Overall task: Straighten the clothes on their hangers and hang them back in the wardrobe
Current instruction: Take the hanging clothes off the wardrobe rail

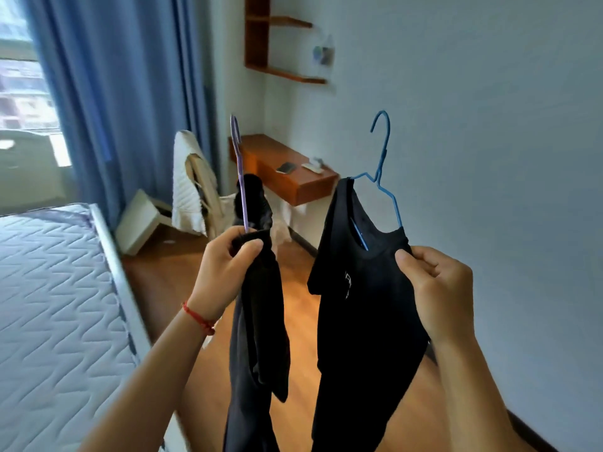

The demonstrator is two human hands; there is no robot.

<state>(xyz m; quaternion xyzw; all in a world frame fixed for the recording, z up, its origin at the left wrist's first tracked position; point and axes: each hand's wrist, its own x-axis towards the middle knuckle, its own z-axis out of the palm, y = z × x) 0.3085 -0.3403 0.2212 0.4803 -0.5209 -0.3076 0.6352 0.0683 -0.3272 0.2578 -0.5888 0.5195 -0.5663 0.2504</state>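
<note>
head view. the left hand (225,272) is raised in front of the person, its fingers and thumb pinching the top of a dark garment (257,324) bunched at the lower end of a purple hanger (240,177). the hanger is seen edge-on, its hook pointing up; the garment hangs in a narrow, crumpled fold beneath the hand. a red cord (199,318) circles the left wrist.

the right hand (437,288) is raised to the right, fingers curled and thumb pressed on the shoulder of a black shirt (362,308) that hangs on a blue hanger (381,171). the hanger is tilted, hook up; one of its arms shows bare above the collar, and part of it shows inside the neck opening. small pale print marks the shirt's chest.

the two garments hang apart, over a wooden floor (297,285). a mattress (55,295) lies at left, blue curtains (124,93) behind it. a chair (195,184) with white cloth stands near a wall-mounted desk (284,181); wooden shelves (270,47) are fixed above.
</note>
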